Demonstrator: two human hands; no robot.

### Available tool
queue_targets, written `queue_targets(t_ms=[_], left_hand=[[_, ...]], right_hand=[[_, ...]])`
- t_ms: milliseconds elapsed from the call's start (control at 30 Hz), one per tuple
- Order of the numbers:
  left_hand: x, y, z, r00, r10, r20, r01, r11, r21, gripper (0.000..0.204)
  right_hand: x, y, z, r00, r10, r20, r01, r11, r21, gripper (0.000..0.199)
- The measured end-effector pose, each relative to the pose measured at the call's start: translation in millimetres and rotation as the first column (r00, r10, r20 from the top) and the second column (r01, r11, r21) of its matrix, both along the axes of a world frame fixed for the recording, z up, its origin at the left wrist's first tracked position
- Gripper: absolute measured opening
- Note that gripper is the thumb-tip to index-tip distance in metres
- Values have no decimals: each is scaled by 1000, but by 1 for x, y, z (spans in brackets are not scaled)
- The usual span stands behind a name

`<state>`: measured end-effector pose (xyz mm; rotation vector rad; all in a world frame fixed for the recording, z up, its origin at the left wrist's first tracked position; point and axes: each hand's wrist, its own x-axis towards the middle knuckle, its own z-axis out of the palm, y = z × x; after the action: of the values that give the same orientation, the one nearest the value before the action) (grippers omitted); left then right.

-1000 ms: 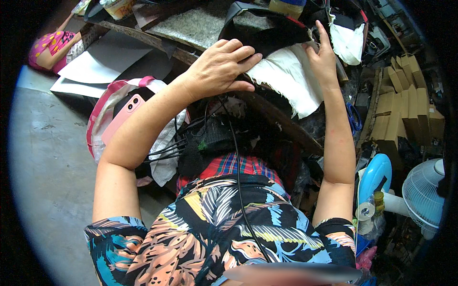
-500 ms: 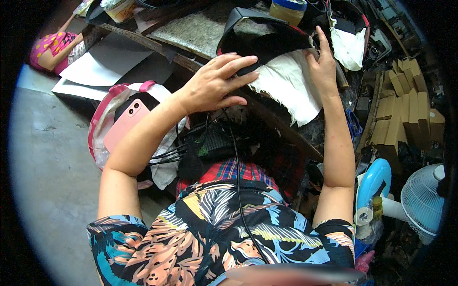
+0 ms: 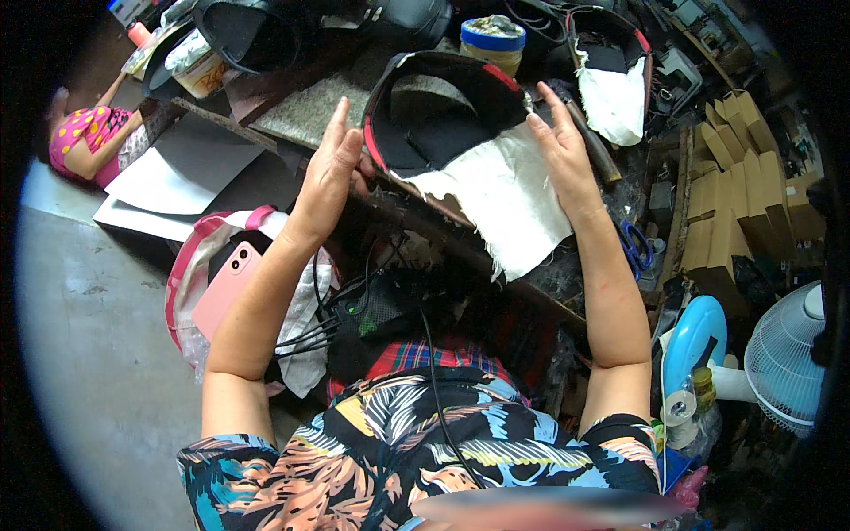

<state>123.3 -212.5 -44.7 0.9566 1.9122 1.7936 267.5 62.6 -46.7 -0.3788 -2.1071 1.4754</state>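
Observation:
In front of me on the bench stands a hollow, curved black piece with red trim along its edge. A white cloth with frayed edges hangs from its near side. My left hand is at the piece's left edge, fingers stretched upward; some fingertips are partly hidden beside the rim. On the other side, my right hand rests against the right edge and the cloth, with its fingers extended and apart. Neither hand is wrapped round the piece. A similar black piece with white cloth lies farther right.
Behind the piece stands a blue-lidded jar. Black items crowd the back left. At left are white sheets and a bag holding a pink phone. Folded cardboard and a fan are at right. Another person is at far left.
The black piece has turned and shifted left and nearer, so its hollow faces up more. My left hand has swung upright to its left edge. My right hand has moved left with it.

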Motion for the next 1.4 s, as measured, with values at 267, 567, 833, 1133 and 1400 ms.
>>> queue_targets(t_ms=[267, 567, 833, 1133, 1400], left_hand=[[11, 22, 11, 901, -93, 424, 115, 993, -27, 80], [-6, 5, 21, 883, -42, 467, 44, 999, 6, 60], [27, 39, 53, 827, -87, 555, 83, 996, 32, 54], [46, 148, 71, 776, -499, 386, 426, 866, 263, 58], [36, 119, 53, 915, -325, 239, 306, 945, 115, 98]], right_hand=[[-1, 0, 2, 1000, 11, 12, -11, 998, 66, 67], [19, 100, 65, 884, -458, -98, 384, 589, 711, 77], [-5, 201, 32, 757, -649, 71, 523, 668, 529, 79], [70, 172, 141, 600, -510, -616, 765, 141, 628, 64], [92, 67, 178, 654, -343, -675, 756, 343, 558, 62]])
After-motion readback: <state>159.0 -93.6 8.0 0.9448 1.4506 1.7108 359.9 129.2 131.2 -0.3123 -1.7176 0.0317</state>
